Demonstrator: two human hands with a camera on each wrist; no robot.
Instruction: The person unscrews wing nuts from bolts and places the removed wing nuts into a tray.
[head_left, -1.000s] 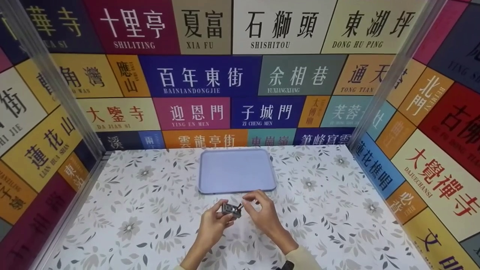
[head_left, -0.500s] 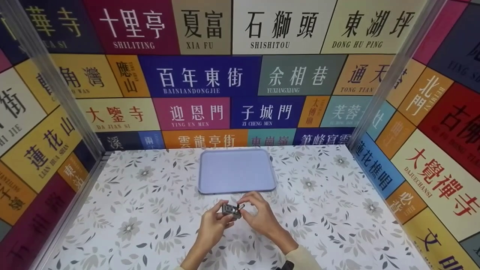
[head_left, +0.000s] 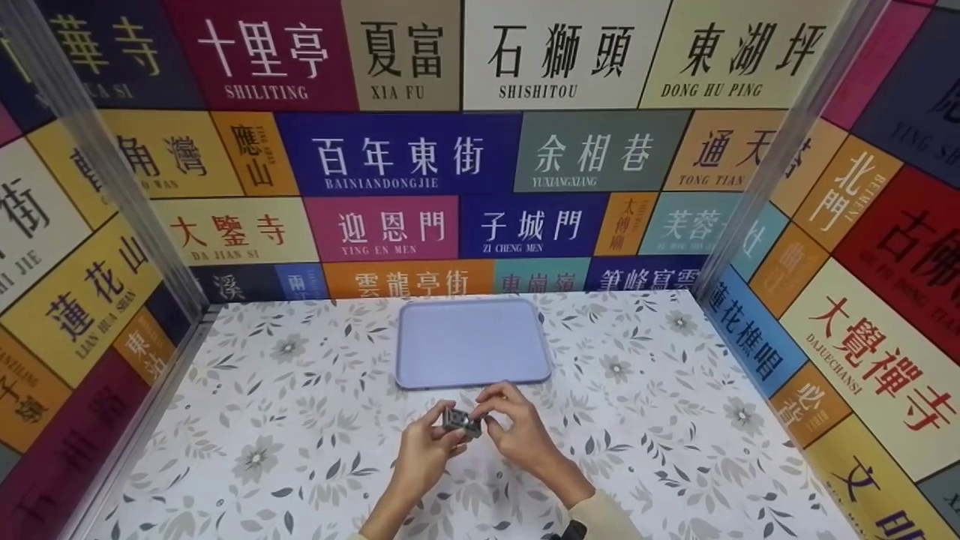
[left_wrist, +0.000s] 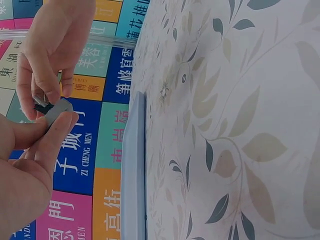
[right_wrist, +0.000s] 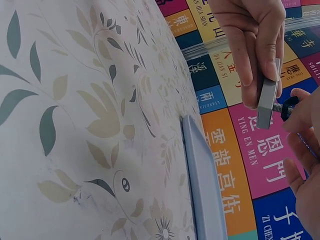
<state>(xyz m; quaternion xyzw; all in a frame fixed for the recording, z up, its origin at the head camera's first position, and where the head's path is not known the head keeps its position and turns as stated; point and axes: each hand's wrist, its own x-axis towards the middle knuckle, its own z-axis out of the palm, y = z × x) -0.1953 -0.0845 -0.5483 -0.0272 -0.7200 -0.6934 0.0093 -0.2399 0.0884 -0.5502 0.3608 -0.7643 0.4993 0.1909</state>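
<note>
My left hand grips a small grey metal block between thumb and fingers, above the table near the tray. From the block's side a threaded screw sticks out, bearing a black knob. Thumb and forefinger of my right hand pinch this knob, right beside the block. The left wrist view has the grey block at the left fingertips, with a shiny metal bit beside it, partly covered by the right fingers.
A pale lilac tray lies on the table just beyond both hands. A white cloth with leaf and flower print covers the table. Walls of coloured sign panels close off the back and both sides.
The right fingers have shifted around the screw's black knob and moved in closer to the block. My left hand keeps its grip on the block in nearly the same place.
</note>
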